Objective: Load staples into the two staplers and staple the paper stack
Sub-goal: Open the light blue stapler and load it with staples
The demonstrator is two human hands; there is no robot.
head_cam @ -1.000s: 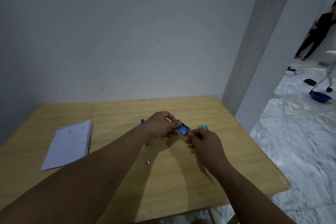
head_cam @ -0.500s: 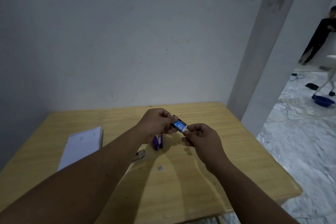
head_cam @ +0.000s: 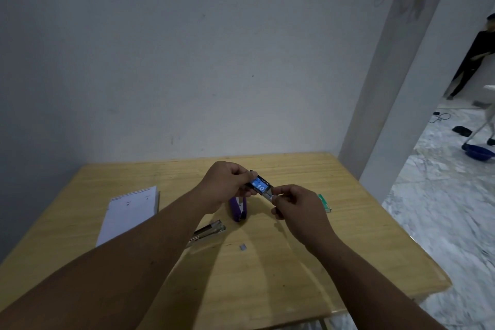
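Observation:
My left hand [head_cam: 225,185] holds a small blue staple box [head_cam: 259,185] marked "10" above the wooden table [head_cam: 267,289]. My right hand [head_cam: 297,205] pinches the box's inner tray, which sticks out a little at its right end. Below my hands a purple stapler [head_cam: 237,208] lies on the table. A silver stapler [head_cam: 207,232] lies beside my left forearm, partly hidden by it. The white paper stack [head_cam: 128,213] rests at the left. A short staple strip [head_cam: 243,247] lies loose near the table's middle.
A green staple box [head_cam: 324,202] lies right of my right hand. The table stands against a white wall, with a pillar at its far right corner. Its right edge drops to a marble floor. A person in dark clothes stands far right, near a blue basin [head_cam: 479,151].
My hands lifted the blue box off the table, uncovering the purple stapler. My right hand has drawn the inner tray slightly out. The camera tilted and shifted, bringing the silver stapler into view.

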